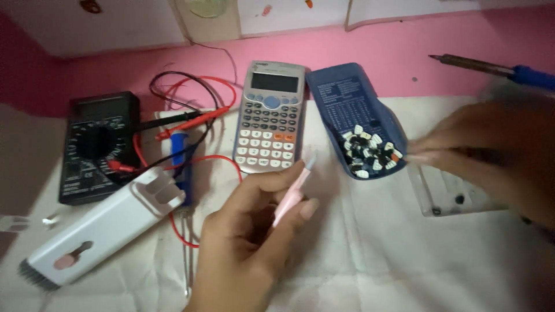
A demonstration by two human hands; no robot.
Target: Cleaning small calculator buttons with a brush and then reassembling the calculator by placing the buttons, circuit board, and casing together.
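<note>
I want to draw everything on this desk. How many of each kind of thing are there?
Calculator: 1
Blue calculator cover holding loose keys: 1
Multimeter: 1
Soldering iron: 1
White cleaning tool: 1
Blue-handled screwdriver: 1
Pink pen tool in the left hand: 1
Total: 7

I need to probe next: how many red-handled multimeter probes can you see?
1 red probe, lying across the leads between the black multimeter and the calculator. A red plug sits by the meter; any black probe may be hidden among the wires.
</note>
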